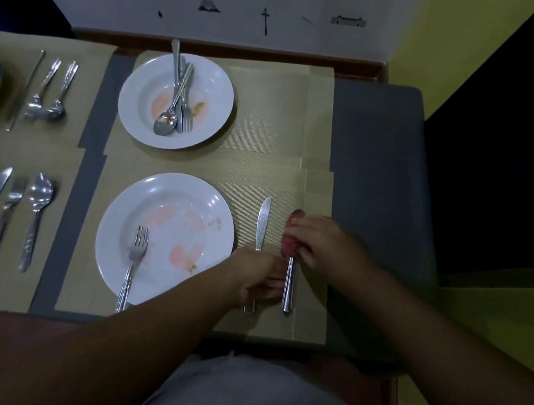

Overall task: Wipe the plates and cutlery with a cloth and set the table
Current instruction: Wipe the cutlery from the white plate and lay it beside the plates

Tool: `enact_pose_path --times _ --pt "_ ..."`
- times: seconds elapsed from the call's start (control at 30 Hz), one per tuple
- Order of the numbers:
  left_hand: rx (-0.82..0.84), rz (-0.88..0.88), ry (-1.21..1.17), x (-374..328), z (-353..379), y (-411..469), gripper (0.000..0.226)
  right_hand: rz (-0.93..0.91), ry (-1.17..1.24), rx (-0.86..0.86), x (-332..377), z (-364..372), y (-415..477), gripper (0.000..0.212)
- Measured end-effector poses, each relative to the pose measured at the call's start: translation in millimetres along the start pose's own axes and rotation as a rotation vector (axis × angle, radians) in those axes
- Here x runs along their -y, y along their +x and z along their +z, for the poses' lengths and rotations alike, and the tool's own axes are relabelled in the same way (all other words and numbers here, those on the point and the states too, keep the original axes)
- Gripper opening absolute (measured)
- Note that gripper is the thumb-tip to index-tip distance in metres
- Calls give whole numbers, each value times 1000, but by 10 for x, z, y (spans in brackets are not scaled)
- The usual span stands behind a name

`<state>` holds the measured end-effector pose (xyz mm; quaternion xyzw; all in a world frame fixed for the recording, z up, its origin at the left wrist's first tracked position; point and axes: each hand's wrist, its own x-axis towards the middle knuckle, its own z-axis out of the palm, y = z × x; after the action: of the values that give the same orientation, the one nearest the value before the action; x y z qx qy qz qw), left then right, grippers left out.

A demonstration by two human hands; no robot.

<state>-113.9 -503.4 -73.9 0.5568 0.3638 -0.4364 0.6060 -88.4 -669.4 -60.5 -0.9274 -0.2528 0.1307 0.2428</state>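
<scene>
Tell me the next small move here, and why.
Probably draw the red cloth down the utensil: the right hand grips it round the upper end only, while the left hand holds the bare handle, which the cloth does not cover.

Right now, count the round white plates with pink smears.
2. Far plate on the tan mat, holding piled cutlery; near plate, under a fork. More may hide off-frame left.
</scene>
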Motion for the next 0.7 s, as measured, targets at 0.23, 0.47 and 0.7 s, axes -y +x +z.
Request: enact_pose_path --times 0.23,0.47,0.7 --pt "122 -68 -41 -38 -133 -164 37 54 19 67 64 -18 20 21" --pt "139 -39 -214 0 -479 -407 30 42 -32 -5 167 -75 67 29" --pt "96 0 -321 82 -1220 -738 33 -96 -22 -75 720 -103 305 25"
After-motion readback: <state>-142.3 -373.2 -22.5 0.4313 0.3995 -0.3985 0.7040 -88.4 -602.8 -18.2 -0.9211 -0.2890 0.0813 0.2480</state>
